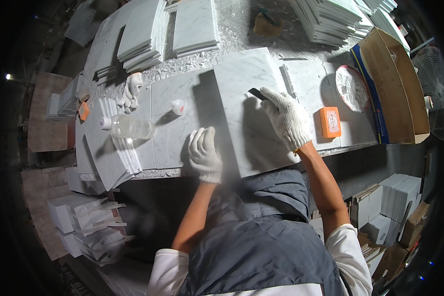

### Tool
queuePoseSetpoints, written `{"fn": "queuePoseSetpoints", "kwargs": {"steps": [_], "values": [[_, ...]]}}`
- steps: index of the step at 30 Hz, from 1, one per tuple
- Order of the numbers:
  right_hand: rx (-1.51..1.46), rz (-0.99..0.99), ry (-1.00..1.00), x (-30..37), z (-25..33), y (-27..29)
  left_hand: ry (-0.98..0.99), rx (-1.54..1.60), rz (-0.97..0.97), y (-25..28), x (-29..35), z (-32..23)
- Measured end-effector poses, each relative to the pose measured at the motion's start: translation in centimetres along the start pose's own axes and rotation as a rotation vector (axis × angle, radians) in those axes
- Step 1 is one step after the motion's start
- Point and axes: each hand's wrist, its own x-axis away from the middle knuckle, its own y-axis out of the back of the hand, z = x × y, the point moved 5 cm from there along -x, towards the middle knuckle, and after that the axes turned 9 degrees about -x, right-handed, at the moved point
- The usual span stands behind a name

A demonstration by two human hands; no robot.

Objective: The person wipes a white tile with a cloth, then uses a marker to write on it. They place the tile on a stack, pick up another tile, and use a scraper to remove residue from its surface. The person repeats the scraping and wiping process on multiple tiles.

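A large white marble-look tile (246, 108) with grey veins lies in front of me, on top of other pale tiles. My right hand (286, 118), in a white knitted glove, is closed around a flat dark strip, like a scraper blade (257, 93). The strip's end points left, over the tile's upper part. My left hand (204, 155), gloved the same way, is beside the tile's left edge. Its fingers are slightly bent and nothing shows in them. Close to that hand stands a small white-capped bottle (177, 107). An orange box-shaped block (330, 122) sits to the right of my right wrist.
A clear bottle (128, 127) and crumpled gloves (131, 92) are at the left. Tile stacks (196, 24) stand on the far, chip-strewn surface. At the right are a round white container (351, 89), an open cardboard box (397, 89) and a fan (431, 89). White cartons (392, 202) sit below.
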Motion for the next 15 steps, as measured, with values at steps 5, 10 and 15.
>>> {"fn": "queuePoseSetpoints", "kwargs": {"steps": [5, 10, 15], "values": [[-0.096, -0.153, 0.021, 1.1, -0.9, 1.0, 0.164, 0.339, 0.037, 1.8, -3.6, -0.6], [-0.524, -0.108, -0.231, 6.0, -1.4, 0.5, -0.138, 0.435, 0.118, 1.0, -10.9, -4.7], [-0.858, -0.169, -0.417, 10.4, -2.3, 0.9, -0.400, 0.066, 0.309, -5.4, -13.1, -7.1]]}}
